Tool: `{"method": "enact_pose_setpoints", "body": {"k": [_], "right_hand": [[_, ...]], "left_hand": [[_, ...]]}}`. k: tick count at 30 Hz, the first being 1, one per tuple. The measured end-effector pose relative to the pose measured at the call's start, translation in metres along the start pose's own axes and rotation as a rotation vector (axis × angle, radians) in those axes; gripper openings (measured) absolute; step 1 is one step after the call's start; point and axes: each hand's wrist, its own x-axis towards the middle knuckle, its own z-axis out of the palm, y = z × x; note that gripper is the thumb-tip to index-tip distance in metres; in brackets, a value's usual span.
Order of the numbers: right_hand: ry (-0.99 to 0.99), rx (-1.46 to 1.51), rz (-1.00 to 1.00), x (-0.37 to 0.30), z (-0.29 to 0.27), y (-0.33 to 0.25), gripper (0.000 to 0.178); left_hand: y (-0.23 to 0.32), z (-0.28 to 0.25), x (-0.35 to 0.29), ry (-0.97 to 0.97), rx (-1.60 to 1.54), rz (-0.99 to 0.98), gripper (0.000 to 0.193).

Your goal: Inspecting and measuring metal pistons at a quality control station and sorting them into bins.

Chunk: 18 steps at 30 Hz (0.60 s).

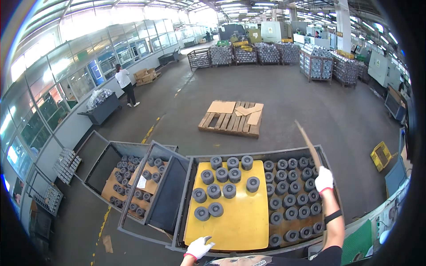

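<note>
My right hand (324, 179), in a white glove, is closed on a long thin brown piece (309, 144) that looks like a cardboard sheet seen edge-on. It slants up and away beyond the bin's far right edge. My left hand (199, 247), also gloved, is at the near left corner of a yellow board (239, 221), thumb and finger apart, holding nothing that I can see. Several dark grey ring-topped cylinders (229, 190) stand on the board's far and left parts. To its right, rows of the same cylinders (289, 201) stand on a brown sheet in the metal bin (191, 177).
Left of the bin is a second metal-framed bin (95, 170) with more cylinders on cardboard. Beyond lies a wooden pallet (230, 124) with cardboard pieces. A yellow crate (380, 155) is on the floor at right. A person (126, 84) stands by the windows at left.
</note>
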Motion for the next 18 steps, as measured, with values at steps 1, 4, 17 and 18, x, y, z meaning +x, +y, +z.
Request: {"method": "enact_pose_setpoints", "body": {"k": [1, 4, 17, 18], "right_hand": [[0.054, -0.014, -0.001, 0.000, -0.026, 0.003, 0.017], [0.259, 0.156, -0.078, -0.009, -0.100, 0.005, 0.035], [0.192, 0.906, 0.283, -0.274, -0.321, -0.216, 0.059], [0.131, 0.938, 0.334, -0.292, -0.325, -0.221, 0.061]], "left_hand": [[-0.004, -0.009, 0.003, -0.009, 0.002, 0.026, 0.063], [-0.024, -0.025, 0.023, 0.010, 0.004, 0.182, 0.062], [-0.012, 0.005, 0.084, -0.636, -1.146, 0.047, 0.080], [0.003, 0.003, 0.074, -0.667, -1.238, -0.045, 0.079]]}}
